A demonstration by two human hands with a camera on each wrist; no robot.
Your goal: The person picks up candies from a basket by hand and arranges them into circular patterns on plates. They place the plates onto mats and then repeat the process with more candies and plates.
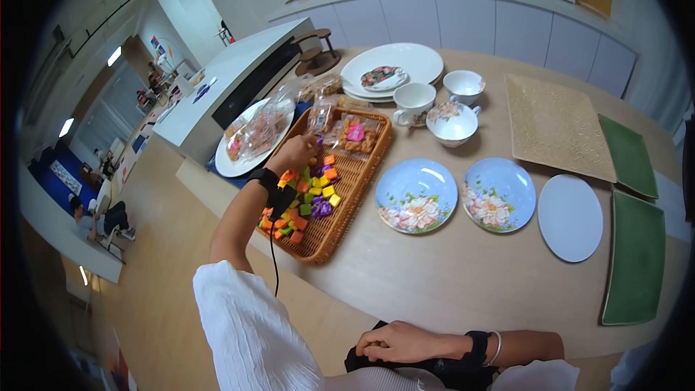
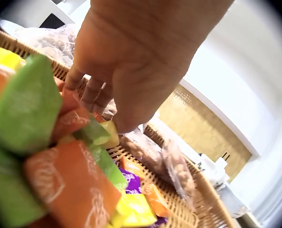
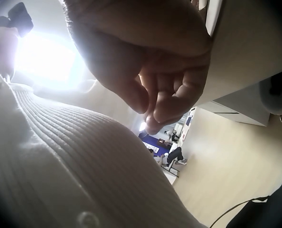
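My left hand [image 1: 295,153] reaches down into a wicker basket [image 1: 334,235] of wrapped candies [image 1: 313,190] in orange, green, yellow and purple. In the left wrist view the fingers [image 2: 91,92] point down among the candies, with the thumb close to a yellow one [image 2: 110,134]. Candies hide the fingertips, and I cannot tell whether they hold one. Bags of nuts [image 2: 148,154] lie at the basket's far end, one with a pink label [image 1: 355,132]. My right hand [image 1: 398,342] rests by the table's near edge, its fingers loosely curled and holding nothing.
Left of the basket, a white plate [image 1: 226,165] holds bagged snacks. Large white plates [image 1: 420,65] and teacups [image 1: 452,127] stand behind. Blue floral plates [image 1: 416,181], a pale oval plate [image 1: 570,217], a beige tray [image 1: 557,127] and green plates [image 1: 635,261] lie to the right.
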